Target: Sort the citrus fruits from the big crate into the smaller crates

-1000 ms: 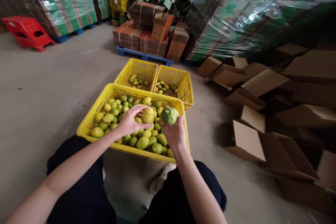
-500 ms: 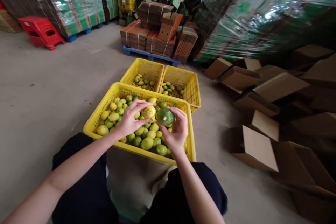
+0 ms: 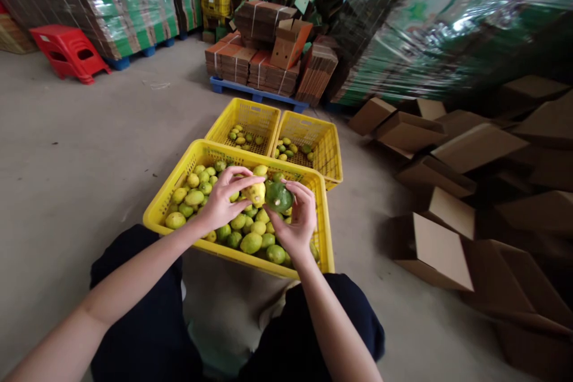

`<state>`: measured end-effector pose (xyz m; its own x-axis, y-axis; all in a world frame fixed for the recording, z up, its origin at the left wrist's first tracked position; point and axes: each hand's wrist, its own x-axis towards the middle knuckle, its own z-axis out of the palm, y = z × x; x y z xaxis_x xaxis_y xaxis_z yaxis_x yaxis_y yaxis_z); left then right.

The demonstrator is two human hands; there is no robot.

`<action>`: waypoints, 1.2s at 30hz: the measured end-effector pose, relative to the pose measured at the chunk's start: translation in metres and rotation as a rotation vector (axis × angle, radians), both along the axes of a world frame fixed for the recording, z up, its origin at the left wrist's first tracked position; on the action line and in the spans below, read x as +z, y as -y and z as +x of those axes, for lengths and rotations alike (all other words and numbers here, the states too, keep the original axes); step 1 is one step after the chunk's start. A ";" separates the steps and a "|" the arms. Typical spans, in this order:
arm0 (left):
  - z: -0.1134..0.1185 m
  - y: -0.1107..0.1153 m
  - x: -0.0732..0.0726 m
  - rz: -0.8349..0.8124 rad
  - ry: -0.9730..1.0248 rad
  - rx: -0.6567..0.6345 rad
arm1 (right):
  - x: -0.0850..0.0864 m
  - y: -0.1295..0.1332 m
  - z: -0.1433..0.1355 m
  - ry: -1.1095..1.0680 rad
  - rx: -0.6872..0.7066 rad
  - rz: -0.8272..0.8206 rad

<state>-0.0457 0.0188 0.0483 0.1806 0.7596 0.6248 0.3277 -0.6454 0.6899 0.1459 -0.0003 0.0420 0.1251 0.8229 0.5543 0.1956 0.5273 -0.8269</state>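
Two fruits are held up over the large yellow crate (image 3: 327, 227) in the head view: the left hand (image 3: 221, 198) pinches a yellow fruit (image 3: 256, 193) between thumb and fingers, and the right hand (image 3: 299, 221) grips a dark green fruit (image 3: 278, 197) likewise; whether the two fruits touch is unclear. Either could slip if its fingertip hold loosened, probably dropping onto the piled fruit (image 3: 250, 243) below and bruising; pressing the pair together might also mark their skins. The crate stands close before the person's knees, with two smaller yellow crates (image 3: 331, 143) just beyond on the grey floor (image 3: 89, 149). Cardboard boxes (image 3: 443, 250) lie heaped at right, bundled cartons (image 3: 268, 68) sit on a blue pallet (image 3: 257, 95), and a red stool (image 3: 67, 57) stands at left near film-wrapped stacks (image 3: 125, 6).
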 end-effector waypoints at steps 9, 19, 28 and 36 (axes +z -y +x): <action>-0.002 -0.013 -0.007 -1.181 0.495 -0.320 | 0.007 -0.014 0.001 -0.505 0.363 -0.951; -0.004 -0.016 -0.003 -0.804 0.462 -0.322 | 0.006 -0.014 0.003 -0.302 0.079 -0.401; 0.000 -0.017 -0.007 -0.821 0.596 -0.323 | 0.004 -0.015 0.003 -0.385 0.128 -0.329; 0.015 -0.021 -0.002 -1.253 0.997 -0.322 | -0.003 -0.029 0.001 -0.847 0.395 -0.798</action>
<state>-0.0305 0.0397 0.0465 0.3487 0.8657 -0.3591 -0.5728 0.5001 0.6495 0.1472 0.0288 0.0392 -0.1336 0.9571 -0.2570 -0.6182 -0.2831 -0.7332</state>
